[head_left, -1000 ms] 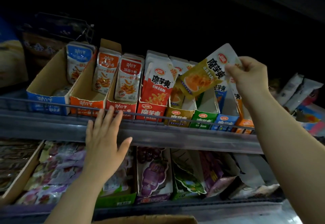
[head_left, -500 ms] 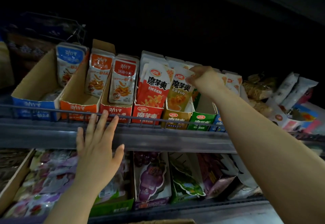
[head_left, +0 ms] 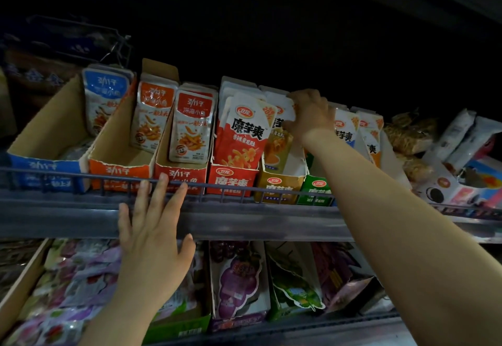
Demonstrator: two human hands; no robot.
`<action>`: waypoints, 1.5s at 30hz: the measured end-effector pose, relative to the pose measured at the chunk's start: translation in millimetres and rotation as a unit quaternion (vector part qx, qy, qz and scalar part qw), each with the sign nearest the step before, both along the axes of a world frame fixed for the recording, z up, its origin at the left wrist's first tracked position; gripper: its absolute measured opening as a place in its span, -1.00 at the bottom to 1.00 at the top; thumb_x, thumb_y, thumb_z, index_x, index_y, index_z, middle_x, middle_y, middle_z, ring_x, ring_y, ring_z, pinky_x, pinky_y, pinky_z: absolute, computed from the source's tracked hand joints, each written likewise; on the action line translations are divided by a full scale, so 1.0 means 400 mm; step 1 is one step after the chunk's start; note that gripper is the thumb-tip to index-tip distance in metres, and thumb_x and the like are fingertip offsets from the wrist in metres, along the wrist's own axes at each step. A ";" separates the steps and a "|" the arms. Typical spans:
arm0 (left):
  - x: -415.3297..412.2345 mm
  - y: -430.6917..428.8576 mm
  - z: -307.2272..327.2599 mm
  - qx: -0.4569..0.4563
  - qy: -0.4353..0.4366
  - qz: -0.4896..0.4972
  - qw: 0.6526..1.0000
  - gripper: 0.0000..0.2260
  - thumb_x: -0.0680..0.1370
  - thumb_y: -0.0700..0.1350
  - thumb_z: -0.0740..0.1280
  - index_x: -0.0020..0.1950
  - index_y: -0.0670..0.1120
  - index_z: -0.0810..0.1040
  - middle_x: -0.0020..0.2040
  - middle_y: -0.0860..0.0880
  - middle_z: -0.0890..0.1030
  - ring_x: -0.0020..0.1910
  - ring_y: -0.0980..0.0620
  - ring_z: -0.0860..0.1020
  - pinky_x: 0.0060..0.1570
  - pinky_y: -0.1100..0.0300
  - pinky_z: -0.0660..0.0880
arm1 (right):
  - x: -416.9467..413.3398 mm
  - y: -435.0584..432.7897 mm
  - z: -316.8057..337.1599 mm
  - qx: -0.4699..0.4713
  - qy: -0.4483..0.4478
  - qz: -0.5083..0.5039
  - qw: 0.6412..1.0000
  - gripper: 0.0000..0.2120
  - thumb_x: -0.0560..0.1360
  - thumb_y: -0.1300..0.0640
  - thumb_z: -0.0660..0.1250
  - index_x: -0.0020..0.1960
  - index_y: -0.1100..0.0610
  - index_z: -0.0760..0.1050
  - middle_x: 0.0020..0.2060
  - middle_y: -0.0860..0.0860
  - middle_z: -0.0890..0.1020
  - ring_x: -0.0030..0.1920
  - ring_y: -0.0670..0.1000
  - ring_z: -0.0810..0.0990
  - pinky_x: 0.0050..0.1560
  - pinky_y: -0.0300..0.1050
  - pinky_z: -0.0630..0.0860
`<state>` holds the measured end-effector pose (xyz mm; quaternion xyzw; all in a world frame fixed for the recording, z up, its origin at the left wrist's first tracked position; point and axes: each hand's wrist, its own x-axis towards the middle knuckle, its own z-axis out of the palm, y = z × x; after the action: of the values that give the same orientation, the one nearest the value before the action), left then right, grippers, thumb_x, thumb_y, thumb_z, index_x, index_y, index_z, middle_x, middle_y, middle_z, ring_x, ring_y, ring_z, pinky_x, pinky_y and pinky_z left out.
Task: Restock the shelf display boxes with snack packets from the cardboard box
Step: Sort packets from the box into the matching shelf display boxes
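A row of display boxes stands on the upper shelf. My right hand [head_left: 308,113] reaches into the yellow display box [head_left: 281,185] and pinches the top of a yellow snack packet [head_left: 275,144] standing in it. The red display box [head_left: 232,180] to its left holds red packets [head_left: 241,134]. My left hand [head_left: 152,226] rests flat with straight fingers on the shelf rail [head_left: 244,188], holding nothing. The cardboard box is out of view.
Blue [head_left: 44,169], orange [head_left: 119,172] and red [head_left: 179,177] boxes of fish snack packets stand at the left. A green box [head_left: 315,189] sits right of the yellow one. Loose packets and boxes crowd the far right. Jelly packets fill the lower shelf [head_left: 239,272].
My right hand carried the yellow packet from above down into the yellow box and now pushes it back upright. My left hand stayed on the rail.
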<state>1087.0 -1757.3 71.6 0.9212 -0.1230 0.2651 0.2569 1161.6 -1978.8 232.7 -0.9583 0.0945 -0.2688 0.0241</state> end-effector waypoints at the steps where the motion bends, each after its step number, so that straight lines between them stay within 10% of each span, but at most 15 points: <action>1: 0.001 0.001 0.000 0.005 -0.004 0.000 1.000 -0.18 0.15 -0.21 0.57 0.35 -0.11 0.31 0.39 -0.11 0.24 0.36 -0.10 0.09 0.26 -0.23 0.08 | 0.001 0.000 -0.008 -0.004 -0.004 -0.006 1.000 -0.44 0.48 0.09 0.31 0.43 0.05 0.20 0.39 0.09 0.25 0.41 0.13 0.20 0.36 -0.02 0.14; 11: -0.047 0.014 0.053 -0.023 0.080 -0.025 0.996 -0.33 0.51 -0.06 0.26 0.49 0.07 -0.07 0.33 0.18 -0.33 0.32 0.22 -0.37 0.36 0.12 -0.39 | -0.065 -0.007 -0.017 -0.025 -0.048 0.007 0.999 -0.51 0.52 0.11 0.25 0.41 0.09 0.21 0.39 0.10 0.25 0.39 0.13 0.23 0.29 -0.02 0.25; 18: -0.133 0.032 0.076 -0.044 0.090 -0.111 0.989 -0.43 0.53 -0.10 0.24 0.48 0.03 0.06 0.50 0.09 0.00 0.45 0.18 -0.08 0.34 0.28 -0.25 | -0.252 0.047 -0.022 0.032 -0.093 0.053 0.994 -0.65 0.54 0.19 0.21 0.32 0.14 0.36 0.34 0.07 0.29 0.35 0.03 0.27 0.16 -0.24 0.25; 23: -0.221 -0.009 0.040 -0.040 0.098 -0.220 0.970 -0.56 0.56 -0.07 0.18 0.43 0.07 0.19 0.43 0.18 0.18 0.32 0.35 -0.06 0.31 0.37 -0.24 | -0.437 0.069 -0.100 0.071 0.003 0.109 0.991 -0.78 0.51 0.27 0.22 0.13 0.22 0.52 0.19 0.09 0.49 0.23 0.06 0.43 0.13 -0.21 0.32; 31: -0.301 -0.058 -0.033 0.044 0.178 -0.255 0.950 -0.74 0.57 -0.09 0.17 0.22 0.02 0.52 0.23 0.10 0.50 0.27 0.12 0.40 0.17 0.29 0.32 | -0.627 0.063 -0.378 0.235 0.173 0.094 0.952 -0.81 0.51 0.27 0.24 0.07 0.22 0.57 0.01 0.09 0.63 -0.01 0.06 0.59 -0.06 -0.23 0.42; 39: -0.335 0.004 -0.261 0.098 0.352 -0.119 0.923 -0.73 0.58 -0.07 0.16 0.26 0.04 0.45 0.28 0.10 0.46 0.21 0.12 0.45 0.10 0.29 0.38 | -0.623 0.053 -0.688 0.329 0.300 0.056 0.894 -0.78 0.54 0.23 0.17 0.12 0.17 0.52 0.03 0.08 0.62 0.02 0.04 0.58 -0.08 -0.21 0.43; 45: -0.364 0.021 -0.492 0.144 0.431 0.011 0.891 -0.44 0.57 -0.04 0.17 0.49 -0.02 -0.01 0.52 -0.01 -0.04 0.48 0.01 0.05 0.42 0.14 0.15 | -0.653 0.019 -0.923 0.364 0.430 -0.033 0.826 -0.76 0.55 0.14 0.18 0.19 0.10 0.47 0.08 0.06 0.61 0.08 0.04 0.57 0.01 -0.15 0.47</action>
<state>941.4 -1749.0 -125.3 0.9731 -0.0272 -0.1756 0.1466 900.5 -1971.3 -136.7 -0.8948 0.2174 0.2238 0.3193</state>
